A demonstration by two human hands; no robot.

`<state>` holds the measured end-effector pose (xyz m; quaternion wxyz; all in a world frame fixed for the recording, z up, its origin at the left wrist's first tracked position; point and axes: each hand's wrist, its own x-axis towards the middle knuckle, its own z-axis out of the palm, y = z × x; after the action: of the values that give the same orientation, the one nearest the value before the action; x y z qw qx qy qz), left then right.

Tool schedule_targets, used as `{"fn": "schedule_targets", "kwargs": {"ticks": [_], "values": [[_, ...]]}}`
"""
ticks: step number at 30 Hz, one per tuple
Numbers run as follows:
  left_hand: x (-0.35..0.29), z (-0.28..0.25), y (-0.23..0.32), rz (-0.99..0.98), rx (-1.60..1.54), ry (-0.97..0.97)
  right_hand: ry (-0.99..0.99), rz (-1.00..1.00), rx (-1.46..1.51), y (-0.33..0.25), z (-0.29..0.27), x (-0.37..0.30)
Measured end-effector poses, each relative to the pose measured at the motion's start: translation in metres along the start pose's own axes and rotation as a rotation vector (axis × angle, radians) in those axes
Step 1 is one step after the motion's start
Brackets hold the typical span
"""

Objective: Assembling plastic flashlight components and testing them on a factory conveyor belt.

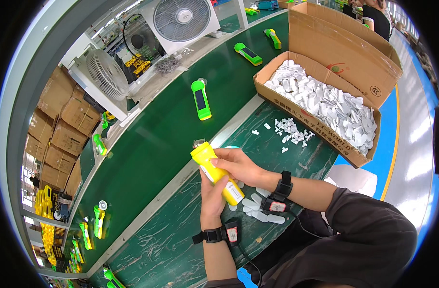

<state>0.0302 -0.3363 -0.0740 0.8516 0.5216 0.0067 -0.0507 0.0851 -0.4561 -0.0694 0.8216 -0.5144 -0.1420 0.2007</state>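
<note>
A yellow flashlight point(204, 154) is held tilted over the near edge of the belt, its wide head up and to the left, with a clear or metallic part at the top. My left hand point(211, 196) grips its body from below, thumb along the side. My right hand point(240, 166) is closed round it from the right, thumb pressed on the side; some of its fingers are hidden behind the flashlight. White labels show on the body. Below the hands, flat white plastic pieces point(258, 211) lie on the green worktop point(169, 240).
A cardboard box point(320, 126) full of white plastic pieces stands at the right, small white parts point(291, 132) beside it. Green-and-yellow flashlights point(201, 101) lie along the green conveyor belt point(152, 144). Fans point(183, 18) stand beyond it. Cables hang from my wrist straps point(280, 191).
</note>
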Motion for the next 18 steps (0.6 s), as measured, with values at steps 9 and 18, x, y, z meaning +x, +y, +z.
{"fn": "schedule_targets", "kwargs": {"ticks": [9, 18], "values": [[0.004, -0.002, -0.005, 0.018, -0.007, -0.004, -0.048, -0.011, -0.046, -0.010, -0.004, -0.004], [0.007, -0.012, -0.006, -0.005, -0.324, -0.133, -0.026, 0.294, 0.287, 0.015, -0.020, 0.010]]}}
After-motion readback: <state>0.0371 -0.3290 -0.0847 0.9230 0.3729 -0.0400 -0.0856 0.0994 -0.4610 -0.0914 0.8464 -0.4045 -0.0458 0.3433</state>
